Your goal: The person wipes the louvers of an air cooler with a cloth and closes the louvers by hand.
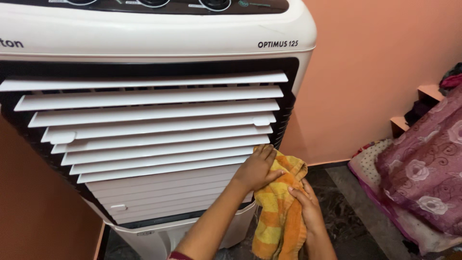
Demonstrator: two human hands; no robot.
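1. Presently, a yellow and orange striped cloth [279,212] is held against the lower right corner of the louvre grille [149,130] of a white air cooler [159,38].
2. The left hand [257,168] is laid flat and mostly open on the upper part of the cloth, with the fingers pressed toward the right ends of the lower white slats.
3. The right hand [308,204] is closed on a fold of the cloth at its right side; the remainder is left hanging toward the floor.
4. The cloth is judged to be light, soft and limp. It can be expected to bunch and drape wherever it is gripped, so a gathered fold is the surest place for it to be taken.
5. The slats are judged to be thin plastic, liable to flex or tilt under pressure.
6. The cooler's top panel with its dials, its left side and its base are cut off by the frame edges.
7. The portion of the grille beneath the cloth and left hand is hidden.
8. A floral bedcover [423,163] at the right edge is only partly shown, and the items on the corner steps behind it cannot be made out.
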